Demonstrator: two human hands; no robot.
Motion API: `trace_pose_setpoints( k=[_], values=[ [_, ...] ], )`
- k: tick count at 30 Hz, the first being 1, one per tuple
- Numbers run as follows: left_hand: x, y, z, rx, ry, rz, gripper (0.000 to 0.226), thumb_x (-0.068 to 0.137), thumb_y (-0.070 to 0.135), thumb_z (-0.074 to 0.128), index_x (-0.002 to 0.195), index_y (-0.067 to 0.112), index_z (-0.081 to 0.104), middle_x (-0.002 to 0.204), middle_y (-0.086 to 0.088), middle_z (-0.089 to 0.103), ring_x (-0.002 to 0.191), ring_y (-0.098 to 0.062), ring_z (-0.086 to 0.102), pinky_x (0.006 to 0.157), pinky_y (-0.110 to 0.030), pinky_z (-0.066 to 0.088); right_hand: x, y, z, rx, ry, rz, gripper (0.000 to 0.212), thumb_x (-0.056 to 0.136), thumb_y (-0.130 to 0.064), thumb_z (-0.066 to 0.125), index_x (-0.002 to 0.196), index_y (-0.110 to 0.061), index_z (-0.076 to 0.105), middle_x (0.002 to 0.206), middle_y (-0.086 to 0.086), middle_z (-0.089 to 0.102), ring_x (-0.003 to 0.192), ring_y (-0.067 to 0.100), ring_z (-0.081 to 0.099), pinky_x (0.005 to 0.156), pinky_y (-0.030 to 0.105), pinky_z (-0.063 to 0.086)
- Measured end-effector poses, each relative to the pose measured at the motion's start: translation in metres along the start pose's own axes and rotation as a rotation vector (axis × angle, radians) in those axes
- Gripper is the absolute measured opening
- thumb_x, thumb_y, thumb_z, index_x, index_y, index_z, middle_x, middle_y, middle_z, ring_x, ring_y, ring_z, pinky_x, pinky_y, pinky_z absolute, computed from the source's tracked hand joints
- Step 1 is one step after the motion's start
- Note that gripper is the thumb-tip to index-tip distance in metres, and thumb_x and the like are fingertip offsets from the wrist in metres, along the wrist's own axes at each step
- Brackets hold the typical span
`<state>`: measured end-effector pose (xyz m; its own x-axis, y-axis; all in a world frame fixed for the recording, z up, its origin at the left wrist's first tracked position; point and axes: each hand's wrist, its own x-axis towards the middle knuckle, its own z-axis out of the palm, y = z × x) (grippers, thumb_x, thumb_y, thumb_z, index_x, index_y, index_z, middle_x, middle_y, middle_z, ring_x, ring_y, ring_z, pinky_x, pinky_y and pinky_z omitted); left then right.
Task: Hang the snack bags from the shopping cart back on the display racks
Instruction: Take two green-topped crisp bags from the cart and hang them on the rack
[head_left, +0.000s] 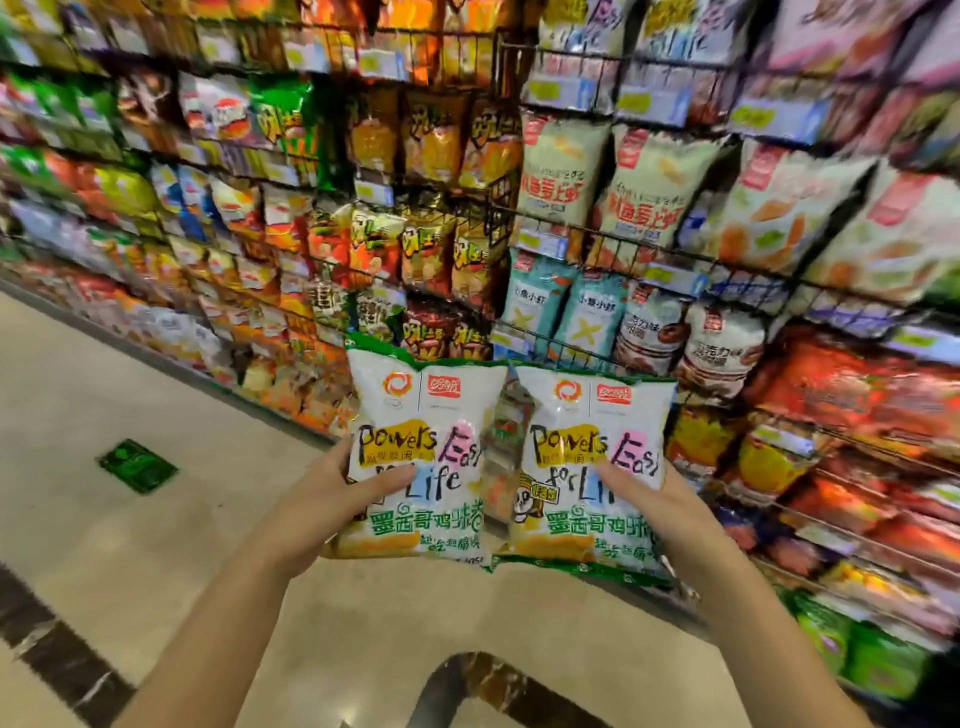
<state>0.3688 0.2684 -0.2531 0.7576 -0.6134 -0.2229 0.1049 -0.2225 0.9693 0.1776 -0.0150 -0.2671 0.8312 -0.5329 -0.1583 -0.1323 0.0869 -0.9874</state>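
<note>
I hold two matching white snack bags with green trim up in front of the display racks (613, 244). My left hand (332, 499) grips the left bag (421, 415) at its lower left, thumb across the front. My right hand (660, 504) grips the right bag (587, 421) at its lower right, thumb on the front too. The bags hang side by side, upright, their inner edges nearly touching. The dark curved shopping cart handle (441, 686) shows at the bottom centre.
Wire racks packed with hanging snack bags fill the wall ahead and to the right, down to floor level. Beige tiled floor (130, 545) lies on the left with a green floor sticker (137, 465) and a dark stone border at lower left.
</note>
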Motion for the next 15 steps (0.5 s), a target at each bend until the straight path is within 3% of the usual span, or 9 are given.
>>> trace_pose_setpoints(
  k=[4,7,9,13,15],
  values=[
    [0.058,0.03,-0.01,0.02,-0.167,0.051,0.053,0.08,0.039,0.081,0.128,0.038,0.061,0.119,0.008,0.076,0.108,-0.018,0.074,0.102,-0.051,0.054,-0.002,-0.027,0.005,-0.036,0.184,-0.014,0.058,0.079,-0.048,0.079,0.133,-0.04,0.059,0.12,-0.019,0.074,0.111,0.007,0.071,0.096,0.035,0.053],
    [0.093,0.061,-0.006,0.067,-0.251,0.104,0.059,0.073,0.052,0.086,0.125,0.043,0.061,0.119,0.015,0.075,0.111,-0.012,0.071,0.104,-0.048,0.052,0.0,-0.05,0.001,-0.057,0.301,-0.039,0.067,0.071,-0.064,0.083,0.13,-0.043,0.059,0.119,-0.021,0.073,0.116,0.01,0.066,0.1,0.04,0.048],
    [0.113,0.084,0.001,0.105,-0.312,0.149,0.062,0.07,0.057,0.087,0.125,0.044,0.061,0.119,0.018,0.074,0.113,-0.01,0.07,0.102,-0.042,0.052,0.005,-0.066,-0.006,-0.077,0.355,-0.062,0.058,0.076,-0.062,0.08,0.126,-0.043,0.057,0.116,-0.023,0.069,0.113,0.007,0.062,0.099,0.039,0.042],
    [0.146,0.136,0.02,0.139,-0.327,0.233,0.042,0.078,0.049,0.079,0.115,0.05,0.059,0.104,0.024,0.075,0.104,-0.005,0.068,0.084,-0.029,0.051,0.024,-0.106,-0.024,-0.091,0.442,-0.152,0.078,0.068,-0.069,0.082,0.136,-0.04,0.057,0.125,-0.02,0.069,0.121,0.01,0.061,0.104,0.04,0.042],
    [0.163,0.159,0.028,0.153,-0.329,0.287,0.04,0.076,0.052,0.077,0.11,0.053,0.056,0.097,0.029,0.074,0.102,-0.002,0.065,0.078,-0.027,0.049,0.038,-0.127,-0.036,-0.105,0.456,-0.199,0.069,0.073,-0.061,0.079,0.135,-0.043,0.057,0.124,-0.022,0.07,0.118,0.003,0.062,0.104,0.039,0.043]
  ],
)
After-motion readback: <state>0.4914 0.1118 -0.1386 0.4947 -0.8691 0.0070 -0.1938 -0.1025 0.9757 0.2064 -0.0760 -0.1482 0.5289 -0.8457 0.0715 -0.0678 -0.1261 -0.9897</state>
